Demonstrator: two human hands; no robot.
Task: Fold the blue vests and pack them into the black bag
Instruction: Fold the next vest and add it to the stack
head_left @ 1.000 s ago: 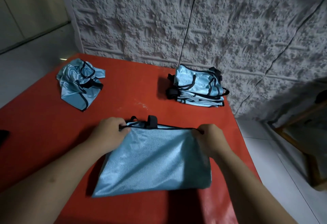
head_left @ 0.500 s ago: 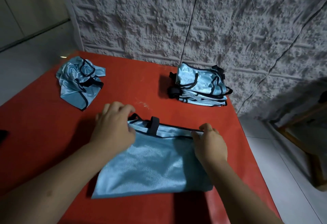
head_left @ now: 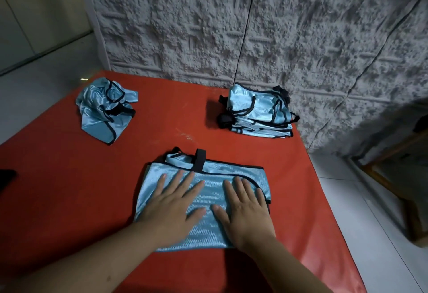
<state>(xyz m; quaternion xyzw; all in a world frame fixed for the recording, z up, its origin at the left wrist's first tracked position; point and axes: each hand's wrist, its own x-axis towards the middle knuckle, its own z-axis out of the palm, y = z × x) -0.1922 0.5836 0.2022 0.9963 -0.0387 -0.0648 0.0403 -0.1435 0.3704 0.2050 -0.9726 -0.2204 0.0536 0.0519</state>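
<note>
Light-blue vest (head_left: 208, 179) with black trim, red table (head_left: 69, 188), mottled grey wall (head_left: 301, 37)

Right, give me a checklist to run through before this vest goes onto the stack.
1. Vest lies flat on the red table: ok.
2. Left hand and right hand press it with straight fingers: ok.
3. Black strap tucked in: not ok, it sticks out past the far edge.
4. Folded stack by the wall is tidy enough to take another: ok.
5. Crumpled vest at far left folded: not ok.
6. Black bag within reach: cannot tell, none clearly in view.
</note>
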